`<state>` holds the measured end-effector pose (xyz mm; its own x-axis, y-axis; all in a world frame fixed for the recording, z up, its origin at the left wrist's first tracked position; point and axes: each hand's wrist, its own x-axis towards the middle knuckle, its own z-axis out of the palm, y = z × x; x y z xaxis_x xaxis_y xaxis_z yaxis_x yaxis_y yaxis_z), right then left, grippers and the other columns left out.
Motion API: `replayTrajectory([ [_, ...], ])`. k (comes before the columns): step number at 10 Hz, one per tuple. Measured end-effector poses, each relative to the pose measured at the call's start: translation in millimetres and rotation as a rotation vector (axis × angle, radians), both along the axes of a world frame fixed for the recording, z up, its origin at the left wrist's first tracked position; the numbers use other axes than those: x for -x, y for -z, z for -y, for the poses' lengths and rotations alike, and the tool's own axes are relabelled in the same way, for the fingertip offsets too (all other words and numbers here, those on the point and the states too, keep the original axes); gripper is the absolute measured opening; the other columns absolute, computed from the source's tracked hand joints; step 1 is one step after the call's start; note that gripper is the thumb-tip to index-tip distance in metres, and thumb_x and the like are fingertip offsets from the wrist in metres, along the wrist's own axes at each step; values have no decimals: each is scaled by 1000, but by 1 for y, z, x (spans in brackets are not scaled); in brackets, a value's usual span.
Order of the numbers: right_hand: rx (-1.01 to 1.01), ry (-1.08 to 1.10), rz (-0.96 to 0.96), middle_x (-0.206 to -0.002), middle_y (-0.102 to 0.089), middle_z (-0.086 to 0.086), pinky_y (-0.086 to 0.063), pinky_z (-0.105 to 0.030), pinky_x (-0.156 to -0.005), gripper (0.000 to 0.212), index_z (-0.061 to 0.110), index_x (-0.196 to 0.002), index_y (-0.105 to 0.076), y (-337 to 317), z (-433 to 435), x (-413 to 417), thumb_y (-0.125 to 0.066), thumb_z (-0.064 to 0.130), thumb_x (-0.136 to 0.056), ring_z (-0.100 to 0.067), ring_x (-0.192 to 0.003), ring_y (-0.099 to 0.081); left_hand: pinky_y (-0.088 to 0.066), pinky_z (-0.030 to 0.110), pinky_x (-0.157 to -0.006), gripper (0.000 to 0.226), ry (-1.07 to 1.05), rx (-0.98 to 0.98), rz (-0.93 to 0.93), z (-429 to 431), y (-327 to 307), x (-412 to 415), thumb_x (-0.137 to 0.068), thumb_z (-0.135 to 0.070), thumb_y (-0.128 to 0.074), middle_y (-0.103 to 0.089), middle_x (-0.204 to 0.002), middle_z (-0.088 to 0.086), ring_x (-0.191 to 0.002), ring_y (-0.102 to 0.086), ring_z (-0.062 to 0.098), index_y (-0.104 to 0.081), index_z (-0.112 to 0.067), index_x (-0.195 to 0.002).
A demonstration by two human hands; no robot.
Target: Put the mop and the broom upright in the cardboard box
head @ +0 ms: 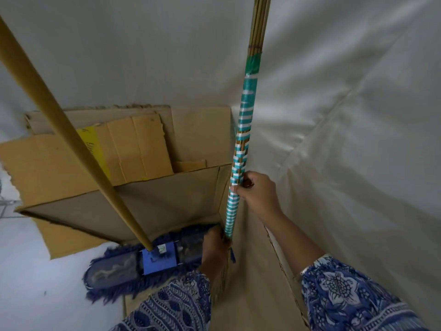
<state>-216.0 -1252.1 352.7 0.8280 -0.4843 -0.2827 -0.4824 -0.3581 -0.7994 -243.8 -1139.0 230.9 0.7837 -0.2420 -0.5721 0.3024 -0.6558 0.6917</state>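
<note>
Head view. Brown cardboard box (pixel 167 201) sat at frame centre, flaps open, against white sheeting (pixel 346 103). Right hand (pixel 256 191) was closed around the broom's teal-and-white-wrapped handle (pixel 241 149), which stood near vertical at the box's right side. Left hand (pixel 214 247) was low by the broom's base, its grip unclear. Blue fringed flat mop (pixel 133 266) lay at lower left, its yellow pole (pixel 71 139) slanting toward upper left.
</note>
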Motion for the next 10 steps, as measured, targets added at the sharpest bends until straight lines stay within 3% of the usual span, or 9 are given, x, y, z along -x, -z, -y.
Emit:
replayTrajectory([
  [1,34,-5,29,-104,-72,-14,-46,-22,-69,28,3,-103,-68,9,9,-12,-68,13,-78,-17,-84,-64,-32,31,-62,6,-1,-42,19,11,15,-13,-76,3,-52,-64,-86,29,-82,-60,38,-57,5,-79],
  [2,85,-18,47,-104,-72,-13,-46,-20,-68,27,3,-103,-68,12,6,-16,-67,14,-79,-21,-91,-67,-33,32,-61,9,-13,-73,36,10,20,-17,-76,2,-52,-63,-85,29,-77,-58,36,-49,-2,-68],
  [3,135,-5,49,-105,-72,-12,-51,-25,-73,25,5,-103,-67,15,1,-22,-65,15,-81,-22,-93,-68,-33,33,-60,25,-34,-94,50,10,23,-20,-76,1,-52,-55,-72,18,-68,-49,25,-40,-11,-58],
  [4,148,18,41,-102,-73,-13,-56,-32,-75,20,4,-100,-68,15,-1,-27,-63,13,-82,-24,-88,-69,-40,35,-60,10,-42,-104,50,11,21,-23,-78,-1,-52,-60,-75,19,-69,-55,28,-50,-2,-68],
  [5,123,57,40,-95,-73,-17,-59,-42,-75,14,1,-91,-68,15,-1,-33,-61,9,-83,-27,-81,-69,-53,46,-69,11,-14,-75,59,11,25,-29,-79,-1,-54,-67,-88,24,-81,-64,35,-58,6,-86],
  [7,132,89,49,-90,-72,-21,-58,-44,-76,12,-2,-85,-68,16,-4,-34,-61,6,-83,-31,-79,-68,-52,38,-72,17,36,-50,36,5,29,-32,-80,-5,-58,-67,-98,23,-90,-63,37,-59,5,-94],
  [8,122,94,21,-90,-72,-22,-57,-43,-77,12,-3,-86,-69,13,-3,-37,-61,6,-82,-33,-80,-68,-54,47,-82,21,49,-62,-19,-1,22,-34,-79,-7,-60,-64,-102,26,-96,-60,39,-58,6,-94],
  [9,134,97,-27,-94,-72,-23,-51,-29,-77,17,-4,-92,-69,-6,-7,-30,-62,6,-80,-32,-88,-68,-50,51,-90,30,38,-63,-48,-13,-9,-37,-79,-5,-56,-57,-112,31,-105,-55,42,-51,9,-106],
  [10,153,100,-57,-99,-72,-22,-44,-23,-77,21,-4,-98,-69,-27,-17,-23,-62,5,-80,-30,-94,-67,-47,45,-93,32,17,-53,-59,-25,-34,-43,-84,-4,-49,-54,-121,24,-110,-53,37,-46,4,-114],
])
